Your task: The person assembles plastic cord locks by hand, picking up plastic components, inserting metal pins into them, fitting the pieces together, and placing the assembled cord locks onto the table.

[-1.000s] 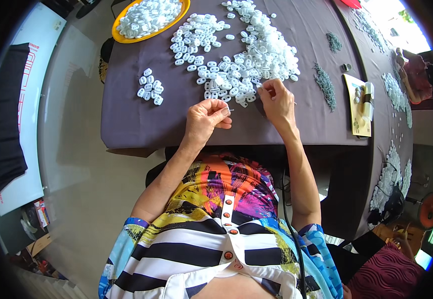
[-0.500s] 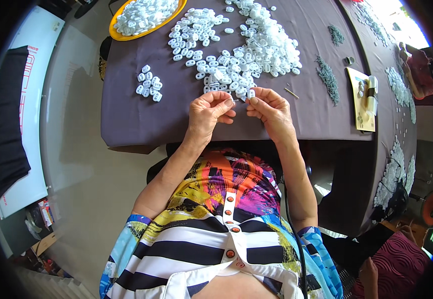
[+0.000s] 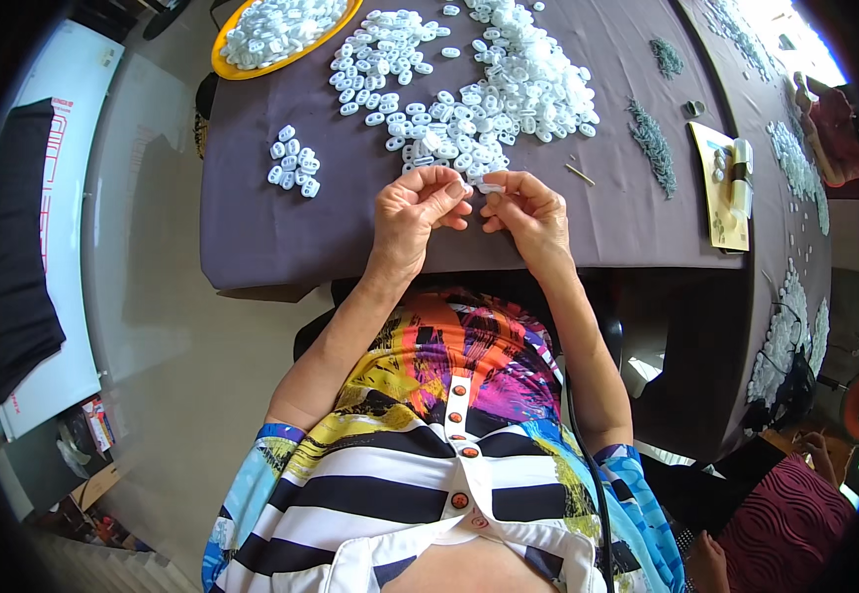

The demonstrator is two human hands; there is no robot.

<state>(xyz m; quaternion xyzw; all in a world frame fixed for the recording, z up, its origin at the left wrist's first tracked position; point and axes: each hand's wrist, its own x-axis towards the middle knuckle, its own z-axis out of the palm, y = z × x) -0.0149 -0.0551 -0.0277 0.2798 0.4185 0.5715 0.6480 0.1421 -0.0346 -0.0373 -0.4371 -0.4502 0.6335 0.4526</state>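
Note:
My left hand [image 3: 417,212] and my right hand [image 3: 525,210] meet over the near edge of a dark purple table [image 3: 252,237]. Both pinch one small white plastic piece [image 3: 490,187] between their fingertips. Just beyond my hands lies a large loose pile of white plastic pieces [image 3: 509,89]. A small separate cluster of white pieces [image 3: 293,170] sits to the left of my left hand.
A yellow tray [image 3: 281,40] full of white pieces stands at the far left. Small grey-green parts [image 3: 653,146] lie in rows to the right, beside a tan card [image 3: 721,188]. Another person in dark red clothing [image 3: 785,524] sits at the lower right.
My right hand drew back from the pile toward me and met my left hand. Both hands have come together on one white piece near the table edge.

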